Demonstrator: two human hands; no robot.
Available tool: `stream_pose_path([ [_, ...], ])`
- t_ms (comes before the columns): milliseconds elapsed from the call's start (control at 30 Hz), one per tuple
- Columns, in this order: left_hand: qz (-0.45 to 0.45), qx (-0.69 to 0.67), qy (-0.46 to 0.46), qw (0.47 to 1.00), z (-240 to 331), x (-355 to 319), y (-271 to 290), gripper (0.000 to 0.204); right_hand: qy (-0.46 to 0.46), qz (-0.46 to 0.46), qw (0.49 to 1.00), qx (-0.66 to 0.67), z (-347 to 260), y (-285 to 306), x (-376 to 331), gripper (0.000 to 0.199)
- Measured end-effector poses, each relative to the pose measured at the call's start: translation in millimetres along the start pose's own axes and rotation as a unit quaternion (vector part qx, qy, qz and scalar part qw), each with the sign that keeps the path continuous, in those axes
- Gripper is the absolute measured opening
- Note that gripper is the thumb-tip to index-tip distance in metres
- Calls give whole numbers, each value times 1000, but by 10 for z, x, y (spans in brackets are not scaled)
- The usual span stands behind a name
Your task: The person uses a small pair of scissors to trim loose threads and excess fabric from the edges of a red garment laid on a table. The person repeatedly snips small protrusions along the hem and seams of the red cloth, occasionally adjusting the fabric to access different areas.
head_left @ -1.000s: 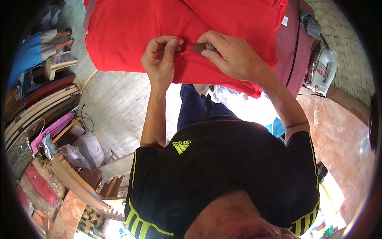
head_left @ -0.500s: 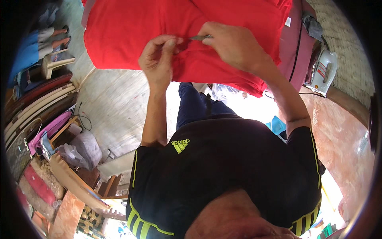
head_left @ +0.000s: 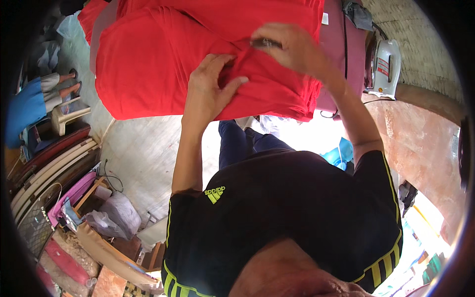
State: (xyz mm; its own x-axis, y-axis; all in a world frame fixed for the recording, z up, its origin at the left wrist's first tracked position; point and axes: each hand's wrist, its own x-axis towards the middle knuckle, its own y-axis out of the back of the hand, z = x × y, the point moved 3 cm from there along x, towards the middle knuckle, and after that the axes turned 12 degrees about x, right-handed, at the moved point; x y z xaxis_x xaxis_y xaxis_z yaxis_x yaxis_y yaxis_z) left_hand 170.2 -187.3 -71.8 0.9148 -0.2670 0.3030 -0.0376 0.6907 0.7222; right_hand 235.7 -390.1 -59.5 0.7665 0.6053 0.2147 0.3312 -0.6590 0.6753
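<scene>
A large piece of red cloth, loosely folded and creased, drapes over a dark pink padded surface. My left hand rests on the cloth near its front edge, thumb spread wide from the bent fingers; the fingertips touch a fold and are partly hidden. Farther right, my right hand is raised just over the cloth, slightly blurred. Its fingers are closed on a small dark metal tool, whose exact kind is too blurred to make out.
A white and grey iron stands at the right, its cord trailing below. Grey cloth lies beside it. Stacked boards, a plastic bag and a beige plastic stool are at the left. Another person's legs show there.
My hands no longer meet at one spot on the cloth; the left thumb has spread from its fingers. The right hand's tool has turned from pointing left. The whole view has shifted.
</scene>
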Motion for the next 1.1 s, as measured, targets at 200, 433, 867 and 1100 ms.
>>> stream_pose_path([
  [200, -57, -377, 185, 906, -309, -12, -143, 29, -45, 115, 986, 112, -35, 113, 194, 18],
  [433, -36, -446, 190, 874, -378, -4, -47, 30, -101, 129, 957, 238, -100, -312, -353, 24],
  [867, -48, -480, 206, 851, -488, -12, -53, 28, 18, 109, 971, 210, -182, -567, 130, 23],
  [1100, -44, -487, 211, 846, -554, -38, -78, 28, -50, 129, 965, 223, -138, -351, -105, 22],
])
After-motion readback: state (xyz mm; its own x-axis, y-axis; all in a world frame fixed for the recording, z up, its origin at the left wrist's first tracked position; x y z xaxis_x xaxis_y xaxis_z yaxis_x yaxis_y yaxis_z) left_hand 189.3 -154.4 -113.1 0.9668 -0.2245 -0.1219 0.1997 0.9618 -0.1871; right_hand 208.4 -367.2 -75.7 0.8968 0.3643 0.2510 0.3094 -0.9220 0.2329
